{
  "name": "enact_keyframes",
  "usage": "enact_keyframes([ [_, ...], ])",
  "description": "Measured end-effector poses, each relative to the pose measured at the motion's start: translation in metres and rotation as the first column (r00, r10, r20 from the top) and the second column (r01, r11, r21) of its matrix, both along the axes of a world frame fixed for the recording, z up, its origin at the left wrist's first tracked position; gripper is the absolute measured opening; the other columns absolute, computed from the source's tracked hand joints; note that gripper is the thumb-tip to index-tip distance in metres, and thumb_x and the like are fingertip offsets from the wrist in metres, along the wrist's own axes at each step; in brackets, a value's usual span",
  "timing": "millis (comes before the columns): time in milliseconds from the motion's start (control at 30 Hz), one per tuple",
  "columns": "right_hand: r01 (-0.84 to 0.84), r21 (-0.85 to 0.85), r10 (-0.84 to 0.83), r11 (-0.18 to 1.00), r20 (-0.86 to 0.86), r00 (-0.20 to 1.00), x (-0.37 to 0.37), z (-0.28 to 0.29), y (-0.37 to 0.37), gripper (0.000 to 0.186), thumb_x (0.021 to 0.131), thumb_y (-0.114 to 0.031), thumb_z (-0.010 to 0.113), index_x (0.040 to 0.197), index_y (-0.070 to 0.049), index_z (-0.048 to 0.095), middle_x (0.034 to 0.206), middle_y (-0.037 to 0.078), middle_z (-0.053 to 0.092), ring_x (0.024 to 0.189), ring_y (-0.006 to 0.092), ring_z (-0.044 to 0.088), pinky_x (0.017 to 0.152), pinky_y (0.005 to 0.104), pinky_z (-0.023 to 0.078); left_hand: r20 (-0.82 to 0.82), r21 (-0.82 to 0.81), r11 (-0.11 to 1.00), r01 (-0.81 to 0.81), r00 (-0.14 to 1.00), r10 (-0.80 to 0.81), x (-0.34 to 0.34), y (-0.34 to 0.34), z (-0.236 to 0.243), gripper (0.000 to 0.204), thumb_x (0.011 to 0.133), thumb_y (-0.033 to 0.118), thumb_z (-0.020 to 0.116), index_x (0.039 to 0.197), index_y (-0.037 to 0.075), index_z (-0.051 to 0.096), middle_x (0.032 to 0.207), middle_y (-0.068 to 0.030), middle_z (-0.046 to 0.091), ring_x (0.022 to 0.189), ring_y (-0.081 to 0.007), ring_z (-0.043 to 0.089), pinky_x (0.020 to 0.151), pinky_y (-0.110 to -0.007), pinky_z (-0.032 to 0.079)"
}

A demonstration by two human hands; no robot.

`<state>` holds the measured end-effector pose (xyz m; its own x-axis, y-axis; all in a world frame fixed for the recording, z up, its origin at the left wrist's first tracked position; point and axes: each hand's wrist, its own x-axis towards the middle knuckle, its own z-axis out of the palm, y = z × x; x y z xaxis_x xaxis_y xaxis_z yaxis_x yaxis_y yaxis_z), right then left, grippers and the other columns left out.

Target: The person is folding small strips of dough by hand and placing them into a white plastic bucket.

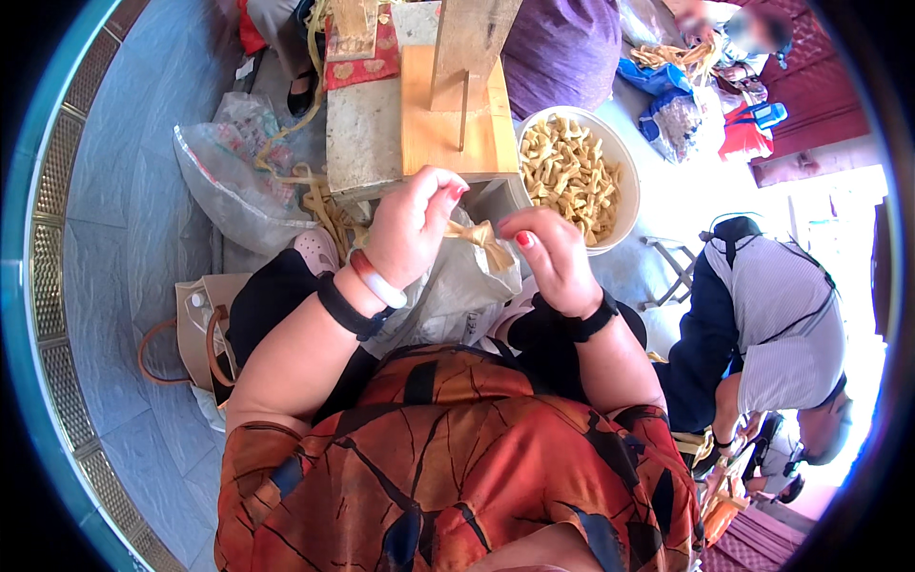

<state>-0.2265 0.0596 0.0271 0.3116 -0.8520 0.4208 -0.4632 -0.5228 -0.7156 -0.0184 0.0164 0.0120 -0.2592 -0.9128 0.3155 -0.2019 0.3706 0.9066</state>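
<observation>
Between my hands hangs a small tan bow-shaped strip (488, 248), pinched at its middle like the many pieces in the bucket. My left hand (412, 224) is closed, thumb against fingers, and the bow's left end runs in under it. My right hand (558, 257) is curled close to the bow's right side, thumb and forefinger together; what they hold, if anything, is too small to make out. Just beyond my hands stands a wooden stand (419, 143) with an upright board and a thin rod. A whitish sack (448, 300) lies below my hands, over my lap.
A white bucket (631, 186) full of tan bow pieces stands right of the stand. At left are a clear plastic bag (214, 176), loose tan strips (329, 205) and a beige handbag (195, 315). A person in a striped top (796, 315) bends over at right; others sit beyond.
</observation>
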Motion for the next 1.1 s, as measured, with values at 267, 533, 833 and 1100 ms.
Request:
enact_keyframes([
  [267, -0.142, 0.040, 0.143, 0.989, -0.021, 0.990, 0.012, 0.007, 0.001, 0.018, 0.074, 0.002, 0.067, 0.078, -0.004, 0.051, 0.065, 0.009, 0.055, 0.055, 0.0262, 0.057, 0.052, 0.0347, 0.045, -0.070, 0.173, 0.982, 0.068, 0.996, -0.057, -0.002, 0.007, 0.000, 0.012, 0.096, 0.012, 0.055, 0.104, 0.003, 0.058, 0.091, -0.0015, 0.063, 0.080, -0.0074, 0.056, 0.075, -0.023, 0.047],
  [533, 0.075, 0.130, -0.073, 0.989, -0.019, 0.997, 0.012, 0.013, -0.009, 0.013, 0.081, 0.002, 0.065, 0.091, -0.003, 0.058, 0.075, 0.009, 0.061, 0.060, 0.0200, 0.059, 0.055, 0.0295, 0.047, -0.160, 0.609, 0.686, 0.399, 0.908, -0.386, 0.033, -0.024, 0.006, 0.015, 0.094, 0.017, 0.055, 0.091, 0.003, 0.060, 0.069, 0.0002, 0.055, 0.059, -0.0055, 0.050, 0.054, -0.020, 0.041],
  [833, 0.157, -0.088, -0.163, 0.984, -0.065, 0.984, 0.024, 0.013, -0.082, 0.008, 0.082, 0.001, 0.057, 0.089, -0.003, 0.057, 0.084, 0.015, 0.058, 0.075, 0.0342, 0.059, 0.066, 0.0385, 0.049, -0.161, 0.260, 0.966, 0.001, 0.986, 0.042, 0.015, -0.073, 0.000, 0.017, 0.093, 0.020, 0.061, 0.084, 0.005, 0.059, 0.063, 0.0049, 0.050, 0.057, -0.0043, 0.047, 0.053, -0.021, 0.037],
  [1100, 0.439, -0.111, -0.435, 0.892, -0.479, 0.762, -0.044, -0.023, -0.087, 0.022, 0.083, -0.004, 0.055, 0.104, -0.007, 0.059, 0.105, 0.015, 0.061, 0.093, 0.0358, 0.061, 0.080, 0.0470, 0.048, 0.291, -0.063, 0.978, -0.200, 0.933, 0.210, 0.021, -0.070, 0.002, 0.015, 0.093, 0.014, 0.055, 0.087, 0.000, 0.055, 0.071, -0.0162, 0.060, 0.063, -0.0293, 0.059, 0.061, -0.034, 0.047],
])
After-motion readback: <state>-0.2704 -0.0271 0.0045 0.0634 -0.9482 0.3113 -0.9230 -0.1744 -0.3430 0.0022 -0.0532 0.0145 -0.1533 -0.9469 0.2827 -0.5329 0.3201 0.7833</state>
